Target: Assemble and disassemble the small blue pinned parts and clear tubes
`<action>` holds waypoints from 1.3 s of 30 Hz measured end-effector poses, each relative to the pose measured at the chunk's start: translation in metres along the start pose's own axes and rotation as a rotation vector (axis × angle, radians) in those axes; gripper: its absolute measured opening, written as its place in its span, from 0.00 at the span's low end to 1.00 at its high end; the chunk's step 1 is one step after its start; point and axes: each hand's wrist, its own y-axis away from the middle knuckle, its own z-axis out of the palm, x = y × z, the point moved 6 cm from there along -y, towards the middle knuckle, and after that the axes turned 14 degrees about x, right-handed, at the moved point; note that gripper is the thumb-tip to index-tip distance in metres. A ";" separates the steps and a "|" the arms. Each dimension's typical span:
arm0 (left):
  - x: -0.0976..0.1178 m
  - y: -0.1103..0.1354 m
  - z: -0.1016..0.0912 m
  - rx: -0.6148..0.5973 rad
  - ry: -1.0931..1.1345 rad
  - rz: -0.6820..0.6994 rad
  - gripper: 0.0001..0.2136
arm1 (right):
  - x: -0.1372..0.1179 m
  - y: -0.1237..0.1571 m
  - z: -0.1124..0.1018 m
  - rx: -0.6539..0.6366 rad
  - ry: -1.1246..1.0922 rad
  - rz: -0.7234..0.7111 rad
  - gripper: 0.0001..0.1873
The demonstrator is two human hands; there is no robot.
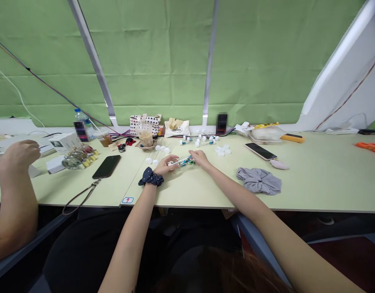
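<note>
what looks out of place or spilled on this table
No spill shows. The brown looped strap by the black rectangular phone pokes past the near edge of the pale yellow-green tabletop, so it could snag.

Light-green sheeting point(260, 61) spans the far side above a pale yellow-green tabletop point(321, 175) strewn with white caps point(220, 154). At center, a clear item point(185, 161) shows blue and green; near it, a navy scrunchie point(151, 177) carries white dots. A bag point(134, 125), far left, repeats dark shapes on white. At right: a plain gray cloth band point(259, 180), a pale-pink oval piece point(279, 164) and a bright-orange object point(370, 148).
</note>
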 end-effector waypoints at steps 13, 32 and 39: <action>-0.001 -0.007 -0.008 0.253 0.016 0.043 0.22 | -0.005 -0.001 -0.005 0.156 0.054 -0.160 0.25; -0.013 -0.009 -0.037 0.589 0.022 -0.019 0.17 | -0.001 0.000 0.008 -0.347 -0.485 0.011 0.10; -0.001 -0.013 -0.034 0.537 0.259 0.161 0.18 | 0.020 0.005 0.018 -0.441 -0.366 0.231 0.05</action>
